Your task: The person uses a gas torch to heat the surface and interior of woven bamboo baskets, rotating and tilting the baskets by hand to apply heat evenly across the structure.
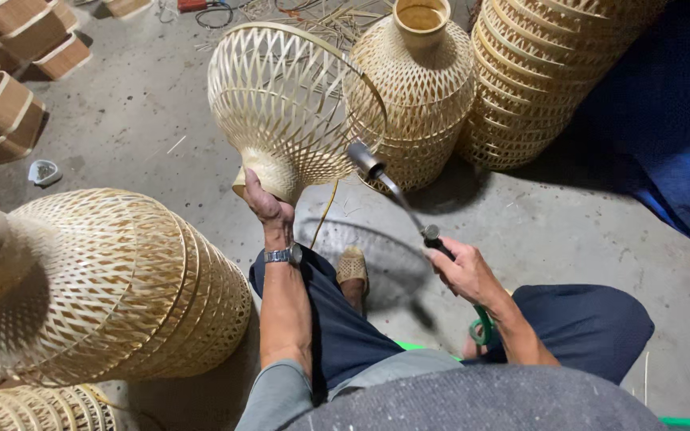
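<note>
My left hand (267,206) grips the narrow neck of a woven bamboo lampshade (289,100) and holds it up, wide mouth tilted away from me. My right hand (465,271) holds the handle of a metal torch wand (389,191) fed by a green hose (482,327). The wand's nozzle sits against the lower right side of the lampshade's lattice. A wristwatch (283,255) is on my left wrist. My foot in a woven shoe (352,267) rests on the concrete floor between my knees.
A stack of nested bamboo shades (113,287) lies at the left. Another stack (421,96) stands behind the held shade, and a taller one (537,72) at the right. Wooden boxes (9,72) sit at the upper left, a blue tarp (664,120) at the right.
</note>
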